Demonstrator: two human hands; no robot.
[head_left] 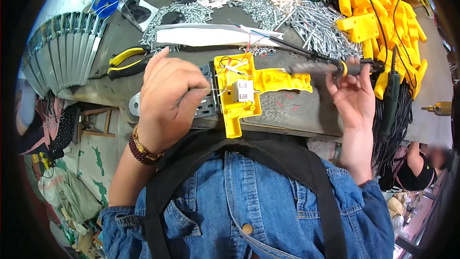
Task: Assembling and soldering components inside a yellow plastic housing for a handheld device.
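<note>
Before me on the bench lies a yellow plastic half-shell with a handle part reaching right. Inside it sit a white block-shaped component and several thin wires. My left hand, a beaded bracelet on its wrist, is closed at the shell's left edge. Its thumb and forefinger pinch what looks like a thin wire. A perforated metal plate is partly hidden behind that hand. Over the handle part's right end, my right hand grips a dark rod-shaped tool with a yellow ring; its tip is blurred.
Yellow-handled pliers lie left, near stacked metal strips. Screws and a white folded strip lie beyond the shell. At right are piled yellow shells, a dark green handle and black cables.
</note>
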